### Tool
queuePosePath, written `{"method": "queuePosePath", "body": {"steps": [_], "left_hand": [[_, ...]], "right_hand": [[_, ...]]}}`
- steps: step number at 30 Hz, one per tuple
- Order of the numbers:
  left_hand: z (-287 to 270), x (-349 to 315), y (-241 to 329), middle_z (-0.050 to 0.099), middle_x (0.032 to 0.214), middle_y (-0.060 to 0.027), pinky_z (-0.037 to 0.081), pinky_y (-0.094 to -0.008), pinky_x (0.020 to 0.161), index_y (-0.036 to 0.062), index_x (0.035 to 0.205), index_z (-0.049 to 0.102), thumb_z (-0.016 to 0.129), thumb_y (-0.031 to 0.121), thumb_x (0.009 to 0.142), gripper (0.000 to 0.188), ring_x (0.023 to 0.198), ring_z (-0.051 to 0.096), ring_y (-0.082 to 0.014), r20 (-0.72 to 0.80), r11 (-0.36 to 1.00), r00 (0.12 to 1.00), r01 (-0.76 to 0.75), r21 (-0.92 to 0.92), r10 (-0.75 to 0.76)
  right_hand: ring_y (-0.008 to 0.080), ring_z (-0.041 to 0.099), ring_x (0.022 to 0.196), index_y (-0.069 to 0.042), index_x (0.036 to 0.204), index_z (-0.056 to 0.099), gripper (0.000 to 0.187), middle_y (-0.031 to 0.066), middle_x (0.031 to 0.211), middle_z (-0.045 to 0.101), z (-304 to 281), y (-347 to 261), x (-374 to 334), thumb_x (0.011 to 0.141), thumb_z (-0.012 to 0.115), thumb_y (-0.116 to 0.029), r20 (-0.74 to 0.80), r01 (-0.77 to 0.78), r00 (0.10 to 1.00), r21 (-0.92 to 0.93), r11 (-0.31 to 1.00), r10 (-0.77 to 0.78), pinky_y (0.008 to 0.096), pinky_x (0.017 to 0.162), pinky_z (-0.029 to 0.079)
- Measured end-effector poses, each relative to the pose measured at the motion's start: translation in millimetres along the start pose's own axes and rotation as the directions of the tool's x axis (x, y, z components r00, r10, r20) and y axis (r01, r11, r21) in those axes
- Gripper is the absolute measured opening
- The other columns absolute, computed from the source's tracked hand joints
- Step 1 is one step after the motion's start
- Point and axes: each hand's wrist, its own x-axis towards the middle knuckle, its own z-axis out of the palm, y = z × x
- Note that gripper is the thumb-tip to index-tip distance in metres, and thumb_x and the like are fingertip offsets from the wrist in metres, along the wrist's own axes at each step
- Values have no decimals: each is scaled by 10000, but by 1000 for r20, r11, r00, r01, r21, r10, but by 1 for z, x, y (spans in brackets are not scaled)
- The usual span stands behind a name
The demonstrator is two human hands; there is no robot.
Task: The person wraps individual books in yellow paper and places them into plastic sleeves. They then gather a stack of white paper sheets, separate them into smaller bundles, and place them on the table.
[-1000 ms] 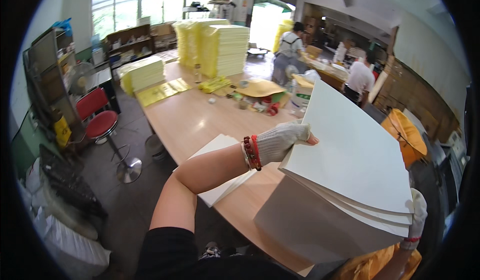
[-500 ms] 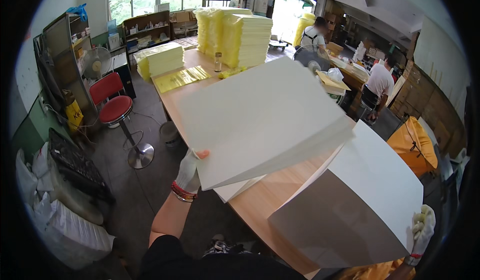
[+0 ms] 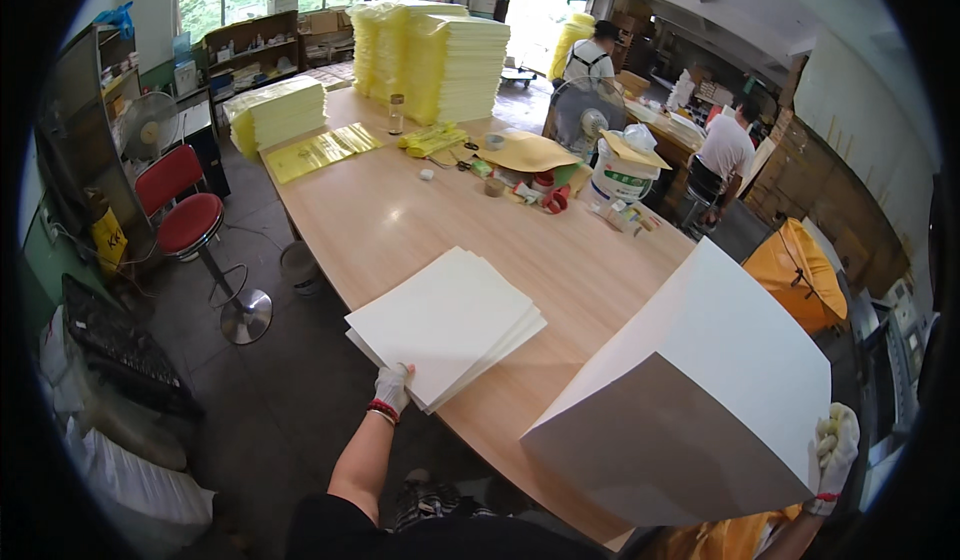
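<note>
My left hand (image 3: 394,386), in a pale work glove, pinches the near left corner of a white sheet (image 3: 450,310). That sheet lies on top of a small, slightly fanned pile at the table's near edge, thumb above and the other fingers mostly hidden below. On the right, my right hand (image 3: 836,447), also gloved, has its fingers curled at the outer edge of a large white sheet (image 3: 740,350). This sheet stands bent over the near right part of the table, its shaded grey side facing me. Whether it is one sheet or several, I cannot tell.
The wooden table (image 3: 400,225) carries tall yellow-wrapped sheet stacks (image 3: 430,65), a lower stack (image 3: 277,115), yellow film (image 3: 325,152), a small jar (image 3: 396,115), tape rolls and a white bucket (image 3: 620,175). A red stool (image 3: 180,222) stands left. Two people work beyond a fan (image 3: 588,118).
My left hand has lowered the raised white sheets onto the pile on the table, uncovering the tabletop and small items behind. My right hand keeps its hold on the bent sheet. The view has shifted.
</note>
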Motion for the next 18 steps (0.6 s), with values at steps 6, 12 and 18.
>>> {"method": "queuePosePath", "body": {"steps": [6,12,18], "left_hand": [[-3,-24,6,555,1081,-151,496,-409,840,-16,1219,394,643,34,775,512,934,571,-284,10,959,966,-256,125,257],[73,-98,72,308,1429,-222,303,-396,1081,-17,1418,195,600,-10,778,758,1299,362,-349,295,245,519,-737,630,803],[244,-273,176,587,1114,-191,468,-377,918,-18,1178,460,527,-69,844,345,1059,584,-270,748,250,-128,-895,-370,652]], "right_hand": [[-11,344,449,-66,980,598,276,-31,635,511,14,-10,-3,946,526,-331,-83,2,996,-140,990,-14,126,396,260],[24,475,611,-82,1043,625,309,-30,781,576,-17,0,-14,938,534,-357,-55,124,990,-69,990,-128,164,485,371],[148,578,975,-51,1179,562,326,72,1108,595,-16,14,-58,963,491,-284,-243,322,918,0,947,-312,292,823,492]]}}
